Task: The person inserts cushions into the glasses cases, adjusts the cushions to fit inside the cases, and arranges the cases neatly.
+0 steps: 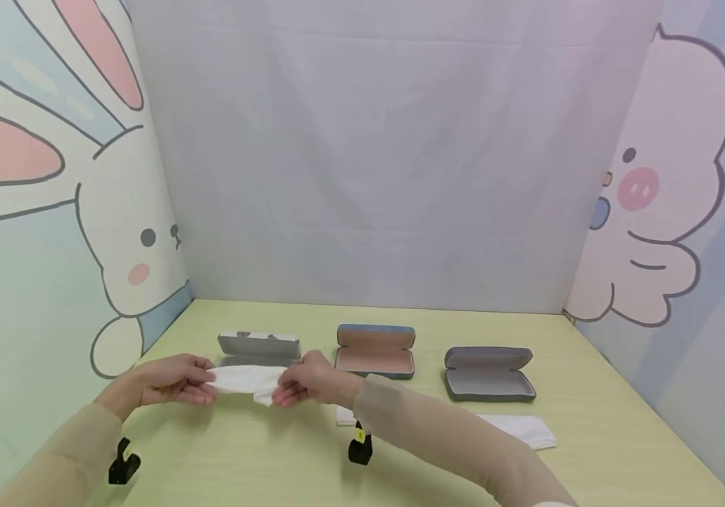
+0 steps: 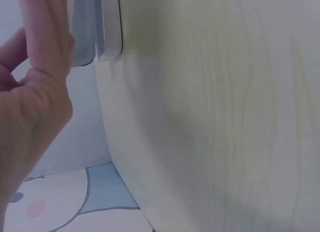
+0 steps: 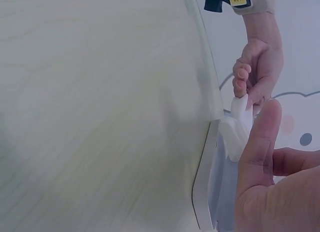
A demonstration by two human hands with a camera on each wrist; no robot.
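A folded white cloth [image 1: 245, 379] is stretched between both hands, just in front of the open grey-lined glasses case [image 1: 260, 345] at the left. My left hand [image 1: 175, 380] pinches its left end, and my right hand [image 1: 314, 380] pinches its right end, where a small flap hangs down. The right wrist view shows the cloth [image 3: 239, 124] above the rim of the case [image 3: 205, 182], with the left hand [image 3: 260, 66] beyond it. In the left wrist view only the left hand [image 2: 42, 71] and part of the case [image 2: 110, 26] appear; the cloth is hardly visible there.
An open pink-lined glasses case [image 1: 375, 360] stands at the middle, and an open dark grey one [image 1: 490, 384] at the right. White cloths lie before them, one [image 1: 345, 415] partly behind the right arm, another [image 1: 521, 428] further right. Walls enclose the table [image 1: 242, 458].
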